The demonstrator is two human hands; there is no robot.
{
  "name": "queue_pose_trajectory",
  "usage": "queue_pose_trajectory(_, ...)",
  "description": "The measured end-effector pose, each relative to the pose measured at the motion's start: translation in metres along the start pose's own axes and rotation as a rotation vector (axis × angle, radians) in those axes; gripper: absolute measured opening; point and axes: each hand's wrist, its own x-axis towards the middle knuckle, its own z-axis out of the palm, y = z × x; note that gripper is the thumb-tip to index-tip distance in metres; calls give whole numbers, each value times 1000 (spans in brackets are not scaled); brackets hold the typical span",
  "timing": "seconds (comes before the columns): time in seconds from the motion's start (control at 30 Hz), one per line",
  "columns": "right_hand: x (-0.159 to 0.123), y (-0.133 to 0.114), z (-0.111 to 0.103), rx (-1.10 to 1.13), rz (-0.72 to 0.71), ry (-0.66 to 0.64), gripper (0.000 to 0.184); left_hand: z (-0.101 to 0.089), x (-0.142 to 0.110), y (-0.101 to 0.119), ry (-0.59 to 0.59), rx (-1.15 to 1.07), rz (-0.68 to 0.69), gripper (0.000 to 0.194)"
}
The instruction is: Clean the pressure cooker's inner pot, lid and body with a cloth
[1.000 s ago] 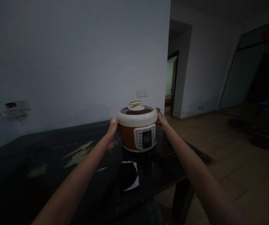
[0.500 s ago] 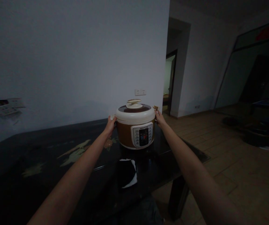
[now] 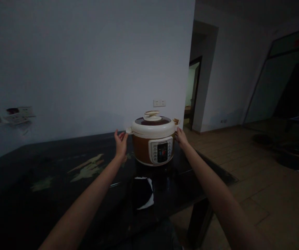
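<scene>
An electric pressure cooker with a brown body, cream lid and front control panel stands upright on the dark glossy table. Just left of its cream side handle is my left hand, fingers apart and nothing held. At the opposite side, my right hand has its fingers curled at the right handle, partly hidden from me. A black cloth or pad with a white edge lies on the table in front of the cooker.
Behind the table rises a pale wall with a double socket. To the right are the tiled floor and an open doorway. Dark items, hard to make out, rest on the floor at far right.
My left hand has let go of the cooker's left handle and its fingers have spread. The right hand stays at its handle. The camera view has shifted slightly; the cooker remains on the table.
</scene>
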Motion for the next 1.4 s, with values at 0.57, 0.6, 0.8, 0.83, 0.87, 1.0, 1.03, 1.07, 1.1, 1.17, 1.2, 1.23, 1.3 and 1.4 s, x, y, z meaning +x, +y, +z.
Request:
queue_pose_trajectory(0.57,-190,11,40,-624,-72,-723,14,-69,-191,35,-1021,796,291,36)
queue_pose_trajectory(0.6,-191,13,50,-665,-81,-738,12,-69,-191,34,-1025,808,320,36)
queue_pose_trajectory(0.8,-190,22,68,-728,-74,-822,18,-73,-189,27,-1069,884,551,28)
queue_pose_trajectory(0.83,-190,22,63,-717,-62,-816,19,-73,-187,27,-1066,903,586,27)
queue_pose_trajectory(0.87,-190,22,55,-702,-48,-802,21,-71,-185,27,-1056,929,614,27)
queue_pose_trajectory(1.0,-196,16,10,-630,-4,-692,36,-46,-171,29,-1052,1004,664,22)
queue_pose_trajectory(1.03,-197,15,-3,-620,-2,-655,39,-36,-167,29,-1062,998,667,21)
queue_pose_trajectory(1.07,-197,13,-16,-615,-4,-616,41,-25,-164,28,-1071,985,668,21)
queue_pose_trajectory(1.1,-196,12,-29,-618,-8,-576,40,-13,-162,27,-1074,968,668,22)
queue_pose_trajectory(1.17,-190,11,-53,-635,-16,-497,33,11,-161,22,-1073,934,665,22)
queue_pose_trajectory(1.2,-186,12,-64,-647,-20,-460,28,22,-162,19,-1075,916,664,22)
queue_pose_trajectory(1.23,-182,13,-73,-658,-22,-426,24,32,-163,17,-1080,897,663,21)
queue_pose_trajectory(1.3,-175,17,-87,-674,-25,-377,23,45,-167,12,-1090,865,661,21)
queue_pose_trajectory(1.4,-170,24,-96,-682,-29,-361,27,50,-172,9,-1095,829,650,23)
